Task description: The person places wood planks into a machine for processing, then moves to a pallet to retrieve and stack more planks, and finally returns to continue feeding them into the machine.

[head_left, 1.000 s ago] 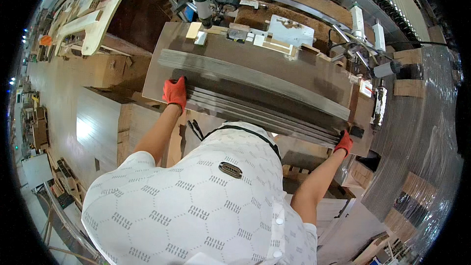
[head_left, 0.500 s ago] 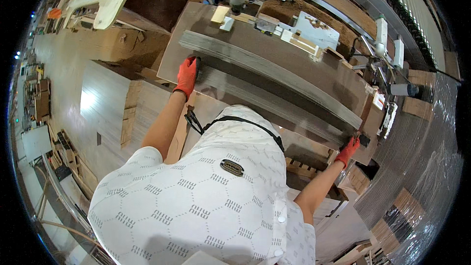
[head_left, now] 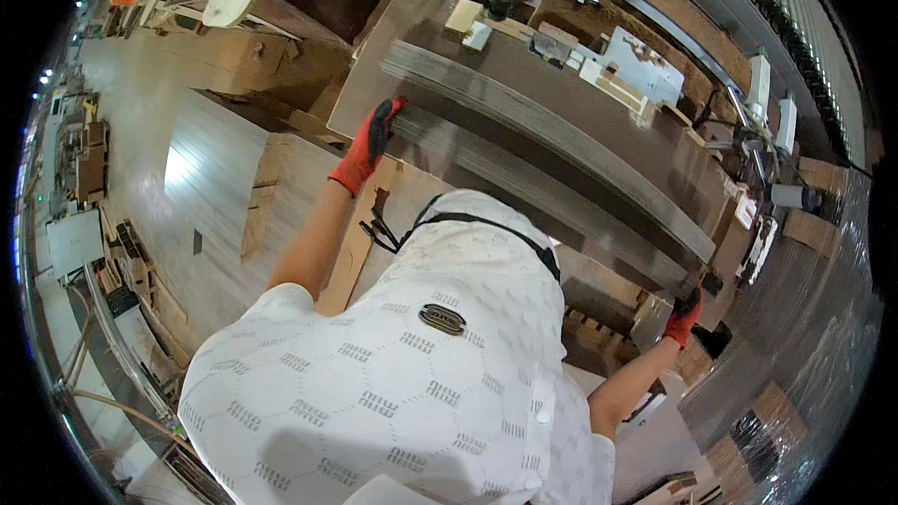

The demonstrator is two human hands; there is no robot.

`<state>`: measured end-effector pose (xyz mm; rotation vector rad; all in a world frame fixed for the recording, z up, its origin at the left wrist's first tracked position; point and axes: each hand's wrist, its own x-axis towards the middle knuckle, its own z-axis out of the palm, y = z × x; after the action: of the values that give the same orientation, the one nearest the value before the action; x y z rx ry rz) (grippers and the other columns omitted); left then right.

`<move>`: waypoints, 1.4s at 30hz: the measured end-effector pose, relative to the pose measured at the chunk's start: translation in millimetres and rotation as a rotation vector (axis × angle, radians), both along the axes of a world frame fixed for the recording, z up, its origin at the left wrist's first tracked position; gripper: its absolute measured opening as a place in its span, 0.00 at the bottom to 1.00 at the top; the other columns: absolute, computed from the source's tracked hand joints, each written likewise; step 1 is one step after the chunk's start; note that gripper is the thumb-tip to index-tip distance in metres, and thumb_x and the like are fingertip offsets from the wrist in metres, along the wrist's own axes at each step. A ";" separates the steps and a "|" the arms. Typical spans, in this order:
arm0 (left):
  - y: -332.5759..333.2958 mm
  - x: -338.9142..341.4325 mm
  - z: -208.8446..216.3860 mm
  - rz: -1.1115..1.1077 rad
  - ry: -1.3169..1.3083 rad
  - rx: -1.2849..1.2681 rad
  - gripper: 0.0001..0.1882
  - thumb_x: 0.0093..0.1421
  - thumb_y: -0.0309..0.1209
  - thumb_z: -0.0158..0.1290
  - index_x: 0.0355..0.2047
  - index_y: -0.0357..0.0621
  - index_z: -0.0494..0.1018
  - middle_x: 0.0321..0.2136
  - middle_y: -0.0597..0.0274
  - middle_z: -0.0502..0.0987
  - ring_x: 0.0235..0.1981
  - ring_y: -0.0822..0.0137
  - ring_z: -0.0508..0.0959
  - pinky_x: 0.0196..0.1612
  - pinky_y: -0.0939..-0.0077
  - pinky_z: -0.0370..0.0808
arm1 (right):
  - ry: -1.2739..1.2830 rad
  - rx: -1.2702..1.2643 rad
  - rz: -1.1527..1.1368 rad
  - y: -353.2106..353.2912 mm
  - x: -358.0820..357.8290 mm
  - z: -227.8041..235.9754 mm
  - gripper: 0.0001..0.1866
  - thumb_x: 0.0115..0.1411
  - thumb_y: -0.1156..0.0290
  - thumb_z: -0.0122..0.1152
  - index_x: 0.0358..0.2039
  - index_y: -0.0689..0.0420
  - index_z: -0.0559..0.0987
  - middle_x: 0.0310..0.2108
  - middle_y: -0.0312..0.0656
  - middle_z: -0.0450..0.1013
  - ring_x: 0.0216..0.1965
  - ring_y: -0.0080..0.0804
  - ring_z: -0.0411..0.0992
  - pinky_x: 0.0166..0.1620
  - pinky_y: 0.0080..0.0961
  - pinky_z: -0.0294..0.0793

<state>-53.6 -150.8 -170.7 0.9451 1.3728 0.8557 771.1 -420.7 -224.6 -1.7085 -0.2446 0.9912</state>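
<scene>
Two long bundles of thin grey wood-grain strips lie side by side on a brown worktable (head_left: 359, 87). My left hand (head_left: 371, 145), in a red glove with a dark palm, is at the left end of the near bundle (head_left: 524, 185), its fingers bent against the end. At that bundle's right end, my right hand (head_left: 686, 315) in a matching glove has its fingers closed round the corner. Just beyond lies the far bundle (head_left: 547, 136), touched by neither hand. How deep my grip reaches on the near strips is partly hidden.
Behind the bundles, small wooden blocks (head_left: 463, 17) and a white plate (head_left: 644, 65) line a machine with a metal rail (head_left: 655, 28). A pale panel stack (head_left: 210, 164) stands at left. Film-wrapped boards (head_left: 795, 318) stand at right.
The whole view has shifted, so the table appears further right. My left hand has turned, now showing its dark palm side, and my right fingers have shifted at the near bundle's end.
</scene>
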 end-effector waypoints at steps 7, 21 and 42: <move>9.0 -48.3 -47.9 -0.282 -0.227 0.070 0.36 0.73 0.35 0.46 0.79 0.42 0.55 0.79 0.61 0.54 0.80 0.64 0.51 0.78 0.69 0.46 | -0.108 0.221 0.113 -16.2 -3.8 20.9 0.26 0.76 0.57 0.53 0.69 0.55 0.74 0.70 0.38 0.70 0.67 0.37 0.68 0.71 0.38 0.65; 15.9 -45.9 -34.2 -0.301 -0.136 0.023 0.42 0.65 0.33 0.48 0.79 0.42 0.53 0.80 0.60 0.53 0.78 0.64 0.54 0.77 0.71 0.50 | 0.164 0.015 -0.045 -8.2 19.5 4.4 0.26 0.73 0.67 0.57 0.69 0.54 0.74 0.62 0.37 0.76 0.61 0.34 0.74 0.66 0.33 0.69; 58.2 -89.0 -8.0 -0.534 0.223 0.093 0.34 0.61 0.24 0.67 0.67 0.40 0.71 0.62 0.62 0.76 0.62 0.68 0.74 0.65 0.71 0.70 | -0.449 -0.416 1.096 48.3 -2.5 112.3 0.41 0.55 0.62 0.82 0.68 0.56 0.74 0.68 0.43 0.70 0.68 0.40 0.68 0.71 0.37 0.65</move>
<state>-142.7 -92.6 -178.8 1.4298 1.1836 0.4175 768.7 -372.4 -112.2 -2.1840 -1.4659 1.4672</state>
